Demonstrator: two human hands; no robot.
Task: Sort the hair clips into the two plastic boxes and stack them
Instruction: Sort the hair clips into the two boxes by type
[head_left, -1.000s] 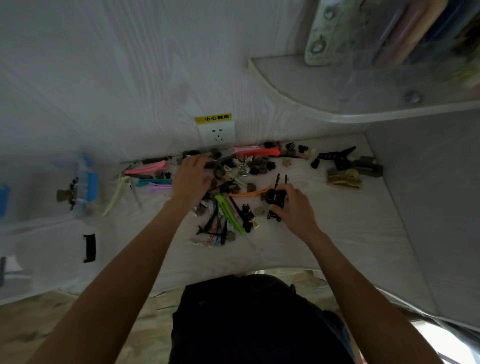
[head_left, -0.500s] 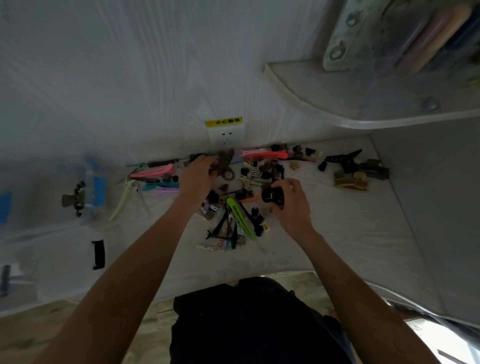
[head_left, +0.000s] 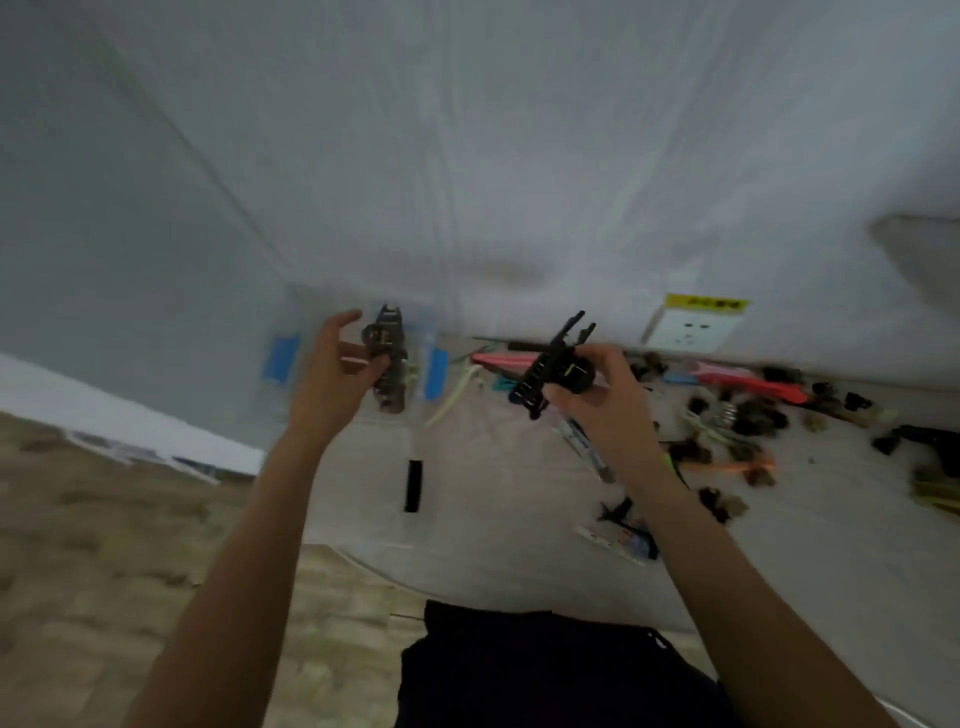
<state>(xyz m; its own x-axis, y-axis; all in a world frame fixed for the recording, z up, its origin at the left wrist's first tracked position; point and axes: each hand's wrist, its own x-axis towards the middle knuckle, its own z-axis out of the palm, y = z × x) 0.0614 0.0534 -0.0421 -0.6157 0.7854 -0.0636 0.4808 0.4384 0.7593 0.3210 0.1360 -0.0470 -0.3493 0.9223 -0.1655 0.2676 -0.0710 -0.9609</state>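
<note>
My left hand (head_left: 332, 376) hovers over the far clear box with blue latches (head_left: 435, 370) and pinches a dark brown hair clip (head_left: 383, 340); more brown clips (head_left: 392, 395) show just below it, blurred. To its right, my right hand (head_left: 597, 395) grips a bunch of black claw clips (head_left: 545, 366) above the white tabletop (head_left: 493, 519). A nearer clear box with a black latch (head_left: 413, 486) stands in front of the first one. The loose pile of hair clips (head_left: 737, 415) lies to the right.
Long pink clips (head_left: 748, 382) and a cream clip (head_left: 457, 395) lie along the wall. A wall socket with a yellow label (head_left: 691, 327) sits above them. The table's curved front edge (head_left: 374, 564) is near my body, with wooden floor (head_left: 104, 519) to the left.
Both hands have lifted off the pile and swung left with their clips, the left one reaching over the blue-latched box. The view has turned left and the frame is blurred.
</note>
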